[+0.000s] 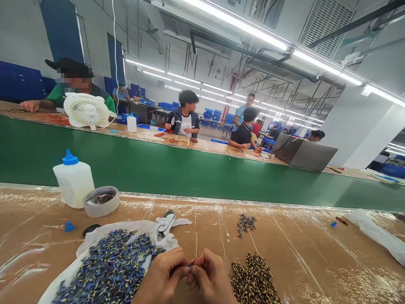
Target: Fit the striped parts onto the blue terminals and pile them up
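My left hand (pixel 164 274) and my right hand (pixel 211 276) meet at the bottom middle. Fingertips of both are closed on a tiny blue part (pixel 190 266), mostly hidden by the fingers. Beside my left hand, a big heap of small blue parts with pale yellow ends (pixel 110 266) lies on a white plastic bag (pixel 68 283). Close to my right hand is a pile of small brown and cream parts (pixel 253 278). Farther back sits a little cluster of blue and yellowish pieces (pixel 246 224).
A blue-capped bottle (pixel 76 181) and a tape roll (pixel 103 202) stand at the back left. Beyond runs a green conveyor belt (pixel 190 171), with several people seated across it. A white fan (pixel 88 110) and a grey metal box (pixel 303 152) are there; plastic (pixel 376 236) lies at right.
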Demonstrator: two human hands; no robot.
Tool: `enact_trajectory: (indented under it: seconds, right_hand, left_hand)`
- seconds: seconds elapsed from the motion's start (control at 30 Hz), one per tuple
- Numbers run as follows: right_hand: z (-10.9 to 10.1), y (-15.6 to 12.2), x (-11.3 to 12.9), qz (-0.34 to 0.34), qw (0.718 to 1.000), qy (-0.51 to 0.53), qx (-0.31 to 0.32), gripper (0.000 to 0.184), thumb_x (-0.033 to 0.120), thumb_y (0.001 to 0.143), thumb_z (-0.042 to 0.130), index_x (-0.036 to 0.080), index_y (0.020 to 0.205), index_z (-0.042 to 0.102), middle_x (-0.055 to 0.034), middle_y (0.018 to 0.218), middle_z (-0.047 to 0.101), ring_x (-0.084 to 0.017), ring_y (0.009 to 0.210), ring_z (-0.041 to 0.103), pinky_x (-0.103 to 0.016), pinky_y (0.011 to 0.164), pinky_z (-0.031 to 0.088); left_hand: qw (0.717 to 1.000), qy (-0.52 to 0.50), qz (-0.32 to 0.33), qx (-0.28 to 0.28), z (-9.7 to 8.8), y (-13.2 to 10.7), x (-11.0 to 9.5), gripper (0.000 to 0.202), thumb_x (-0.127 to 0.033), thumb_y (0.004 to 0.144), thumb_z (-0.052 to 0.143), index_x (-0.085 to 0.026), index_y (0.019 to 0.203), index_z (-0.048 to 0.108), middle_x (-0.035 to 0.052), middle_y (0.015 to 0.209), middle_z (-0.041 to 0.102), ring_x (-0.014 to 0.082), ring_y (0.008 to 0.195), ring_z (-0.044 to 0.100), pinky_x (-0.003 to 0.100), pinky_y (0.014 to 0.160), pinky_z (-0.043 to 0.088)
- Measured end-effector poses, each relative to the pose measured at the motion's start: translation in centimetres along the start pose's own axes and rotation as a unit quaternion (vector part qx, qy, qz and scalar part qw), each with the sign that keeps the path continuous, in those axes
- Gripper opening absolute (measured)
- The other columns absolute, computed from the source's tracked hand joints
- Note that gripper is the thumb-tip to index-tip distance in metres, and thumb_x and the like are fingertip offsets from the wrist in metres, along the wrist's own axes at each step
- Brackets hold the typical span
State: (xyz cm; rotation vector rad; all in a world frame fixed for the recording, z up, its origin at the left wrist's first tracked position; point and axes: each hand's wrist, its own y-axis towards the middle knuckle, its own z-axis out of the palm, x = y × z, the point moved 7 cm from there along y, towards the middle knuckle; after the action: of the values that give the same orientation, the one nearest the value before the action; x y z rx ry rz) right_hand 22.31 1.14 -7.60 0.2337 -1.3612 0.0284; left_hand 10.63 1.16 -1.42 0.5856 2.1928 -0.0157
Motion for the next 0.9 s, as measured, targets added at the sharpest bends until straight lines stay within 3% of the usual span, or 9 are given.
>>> enact_trajectory:
  seconds: [0.2,0.43,0.9]
  right_hand:
    - [0.2,0.2,0.0,0.007,1.0,0.005,0.007,0.042,0.056,0.08,0.067,0.02,0.073,0.048,0.0016,0.052,0.059,-0.009,0.042,0.049,-0.02,0.045,0.037]
    - [-0.3,0.7,1.6,0.031,0.999,0.031,-0.011,0.043,0.054,0.074,0.074,0.015,0.077,0.057,-0.0041,0.061,0.067,-0.012,0.051,0.058,-0.023,0.05,0.044]
    - [-0.6,0.7,2.3,0.043,0.998,0.045,-0.02,0.041,0.049,0.07,0.08,0.013,0.077,0.063,-0.0023,0.064,0.066,-0.011,0.055,0.058,-0.022,0.053,0.043]
  left_hand:
    - [1.0,0.004,0.008,-0.003,-0.3,0.1,0.2,0.026,-0.018,0.088,0.05,-0.017,0.064,0.059,0.002,0.072,0.063,0.0152,0.071,0.059,0.023,0.065,0.038]
    - [1.0,-0.005,0.021,-0.004,-0.9,0.5,-0.3,0.029,-0.029,0.094,0.047,-0.018,0.071,0.062,0.0023,0.075,0.064,0.0155,0.072,0.058,0.024,0.068,0.039]
    - [1.0,-0.005,0.011,-0.018,-1.3,0.3,-0.9,0.025,-0.028,0.093,0.048,-0.018,0.075,0.062,0.0024,0.078,0.065,0.0168,0.074,0.058,0.025,0.069,0.04]
